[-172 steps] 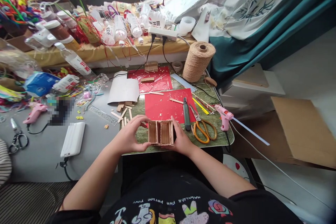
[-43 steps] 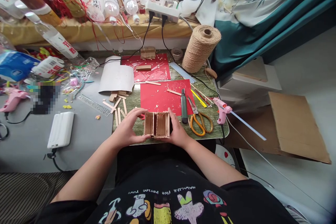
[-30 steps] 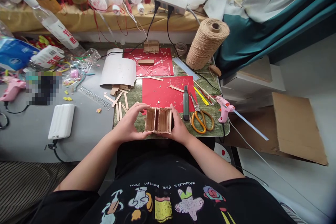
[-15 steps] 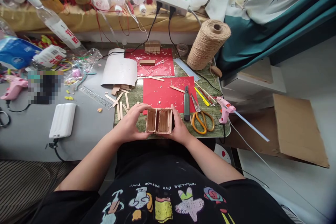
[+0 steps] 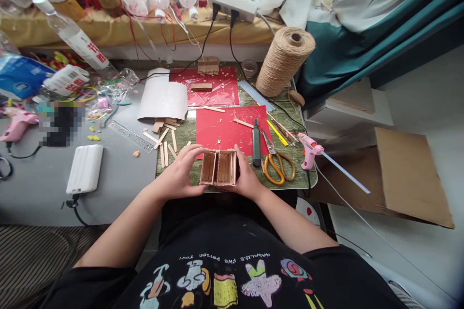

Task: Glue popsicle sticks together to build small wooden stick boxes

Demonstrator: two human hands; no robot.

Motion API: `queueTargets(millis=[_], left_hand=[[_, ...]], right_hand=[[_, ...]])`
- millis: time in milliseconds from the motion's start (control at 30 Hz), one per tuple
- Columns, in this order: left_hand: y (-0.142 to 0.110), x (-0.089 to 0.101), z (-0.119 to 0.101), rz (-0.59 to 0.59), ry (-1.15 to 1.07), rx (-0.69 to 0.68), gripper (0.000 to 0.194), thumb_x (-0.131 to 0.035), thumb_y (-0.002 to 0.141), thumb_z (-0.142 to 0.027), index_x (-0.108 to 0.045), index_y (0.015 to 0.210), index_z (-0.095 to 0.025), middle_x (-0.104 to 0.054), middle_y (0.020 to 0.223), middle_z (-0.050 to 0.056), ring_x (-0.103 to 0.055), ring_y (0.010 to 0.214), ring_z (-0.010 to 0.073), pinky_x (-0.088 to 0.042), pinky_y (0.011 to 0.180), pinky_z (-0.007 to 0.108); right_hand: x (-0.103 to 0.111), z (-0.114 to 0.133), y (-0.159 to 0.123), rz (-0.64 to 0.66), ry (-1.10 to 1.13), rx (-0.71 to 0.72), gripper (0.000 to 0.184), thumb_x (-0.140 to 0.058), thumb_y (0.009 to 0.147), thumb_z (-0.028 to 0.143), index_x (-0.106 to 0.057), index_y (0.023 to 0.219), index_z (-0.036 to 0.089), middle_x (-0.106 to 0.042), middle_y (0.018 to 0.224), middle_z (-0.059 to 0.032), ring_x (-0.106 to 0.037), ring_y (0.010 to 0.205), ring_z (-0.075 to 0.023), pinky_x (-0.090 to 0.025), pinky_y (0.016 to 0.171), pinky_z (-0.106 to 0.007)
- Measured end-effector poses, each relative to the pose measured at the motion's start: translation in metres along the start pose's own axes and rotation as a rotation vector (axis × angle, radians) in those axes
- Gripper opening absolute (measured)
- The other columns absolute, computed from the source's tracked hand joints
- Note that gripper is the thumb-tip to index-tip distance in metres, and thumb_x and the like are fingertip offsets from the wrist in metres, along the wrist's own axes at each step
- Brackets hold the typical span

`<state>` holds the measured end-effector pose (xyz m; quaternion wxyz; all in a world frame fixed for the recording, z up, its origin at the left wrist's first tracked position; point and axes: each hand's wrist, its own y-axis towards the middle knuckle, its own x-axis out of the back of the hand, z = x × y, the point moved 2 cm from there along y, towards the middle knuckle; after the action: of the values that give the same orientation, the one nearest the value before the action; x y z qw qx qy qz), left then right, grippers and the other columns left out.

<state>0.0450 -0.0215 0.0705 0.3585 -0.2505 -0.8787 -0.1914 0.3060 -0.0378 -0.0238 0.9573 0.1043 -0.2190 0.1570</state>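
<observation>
A small open box built of wooden craft sticks (image 5: 219,168), split into two compartments, is held between both hands at the near edge of a green-patterned board (image 5: 290,181). My left hand (image 5: 180,175) grips its left side, fingers curled over the top. My right hand (image 5: 246,176) presses its right side, thumb on the far edge. A red paper sheet (image 5: 226,130) lies just beyond the box.
Loose craft sticks (image 5: 165,144) lie to the left. A green utility knife (image 5: 256,142), orange scissors (image 5: 277,163) and a pink glue gun (image 5: 309,149) lie to the right. A twine spool (image 5: 283,62), white power bank (image 5: 84,169), cardboard sheet (image 5: 409,178) and cluttered shelf of bottles surround the board.
Both hands keep their grip on the stick box; it stays at the board's near edge. The camera tilted down after the earliest frame, then shifted only slightly.
</observation>
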Motion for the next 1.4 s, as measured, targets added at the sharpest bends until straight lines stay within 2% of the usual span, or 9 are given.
queueTargets(millis=[333,567,633,733,767,933,1100,1267,1400], left_hand=[[0.0,-0.003,0.004,-0.027,0.039,0.046,0.088,-0.084,0.08,-0.051,-0.04,0.152,-0.026,-0.049,0.146,0.018,-0.048,0.142,0.0388,-0.046,0.119,0.061],[0.005,0.001,0.0,-0.023,0.006,0.041,0.087,-0.085,0.078,-0.053,-0.042,0.149,-0.028,-0.048,0.15,0.018,-0.044,0.146,0.0393,-0.042,0.121,0.063],[0.0,-0.005,0.004,-0.009,-0.073,0.041,0.104,-0.09,0.074,-0.055,-0.033,0.157,-0.029,-0.041,0.159,0.019,-0.039,0.152,0.0408,-0.038,0.125,0.065],[-0.014,-0.026,0.017,0.022,-0.241,0.1,0.143,-0.097,0.062,-0.058,-0.005,0.168,-0.029,-0.025,0.171,0.023,-0.032,0.158,0.043,-0.034,0.128,0.066],[-0.018,-0.035,0.021,0.029,-0.265,0.132,0.147,-0.097,0.062,-0.057,0.0,0.168,-0.029,-0.024,0.172,0.023,-0.031,0.159,0.0431,-0.032,0.128,0.066],[-0.028,-0.061,0.031,-0.149,-0.254,0.189,0.12,-0.093,0.069,-0.041,-0.02,0.164,-0.028,-0.039,0.162,0.021,-0.046,0.15,0.04,-0.042,0.123,0.063],[-0.03,-0.06,0.029,-0.219,-0.244,0.105,0.109,-0.091,0.068,-0.043,-0.03,0.157,-0.026,-0.048,0.151,0.02,-0.053,0.142,0.0381,-0.047,0.118,0.059],[-0.034,-0.06,0.034,-0.25,-0.307,0.058,0.111,-0.092,0.066,-0.04,-0.028,0.156,-0.026,-0.046,0.151,0.019,-0.052,0.142,0.0376,-0.047,0.119,0.057],[-0.037,-0.061,0.037,-0.255,-0.326,0.028,0.11,-0.091,0.064,-0.033,-0.028,0.155,-0.027,-0.046,0.152,0.018,-0.05,0.144,0.0375,-0.046,0.12,0.056]], right_hand=[[0.001,0.001,0.001,0.009,-0.01,-0.013,0.149,-0.096,0.063,0.064,-0.002,0.172,0.026,-0.03,0.172,-0.021,-0.037,0.158,-0.0387,-0.034,0.129,-0.058],[0.003,0.003,0.001,0.0,0.031,-0.047,0.148,-0.097,0.061,0.063,-0.007,0.172,0.024,-0.043,0.164,-0.0225,-0.042,0.155,-0.0398,-0.037,0.128,-0.058],[0.004,0.003,0.0,0.008,0.07,-0.055,0.148,-0.097,0.06,0.064,-0.008,0.171,0.025,-0.042,0.164,-0.0222,-0.044,0.154,-0.0391,-0.036,0.128,-0.057],[0.004,0.002,-0.002,0.023,0.168,-0.075,0.15,-0.096,0.06,0.067,-0.004,0.171,0.025,-0.039,0.167,-0.0222,-0.045,0.154,-0.037,-0.037,0.128,-0.057],[0.004,0.001,-0.003,0.025,0.193,-0.081,0.151,-0.095,0.06,0.068,-0.002,0.171,0.025,-0.037,0.168,-0.0226,-0.045,0.154,-0.0366,-0.037,0.128,-0.057],[0.003,-0.001,-0.004,0.061,0.185,-0.064,0.147,-0.089,0.066,0.073,0.004,0.17,0.025,-0.028,0.172,-0.024,-0.037,0.159,-0.0365,-0.036,0.128,-0.059],[0.031,0.037,-0.001,0.008,0.019,0.109,0.142,-0.083,0.064,0.083,-0.005,0.17,0.027,-0.019,0.176,-0.0176,-0.016,0.166,-0.0408,-0.017,0.133,-0.067],[0.041,0.102,0.011,0.264,-0.3,0.221,0.125,-0.092,0.074,0.053,-0.014,0.17,0.036,-0.035,0.171,-0.0117,-0.036,0.158,-0.0404,-0.034,0.13,-0.064],[0.033,0.12,0.022,0.27,-0.376,0.23,0.11,-0.088,0.081,0.046,-0.021,0.168,0.038,-0.048,0.161,-0.0116,-0.048,0.149,-0.0384,-0.043,0.125,-0.062]])
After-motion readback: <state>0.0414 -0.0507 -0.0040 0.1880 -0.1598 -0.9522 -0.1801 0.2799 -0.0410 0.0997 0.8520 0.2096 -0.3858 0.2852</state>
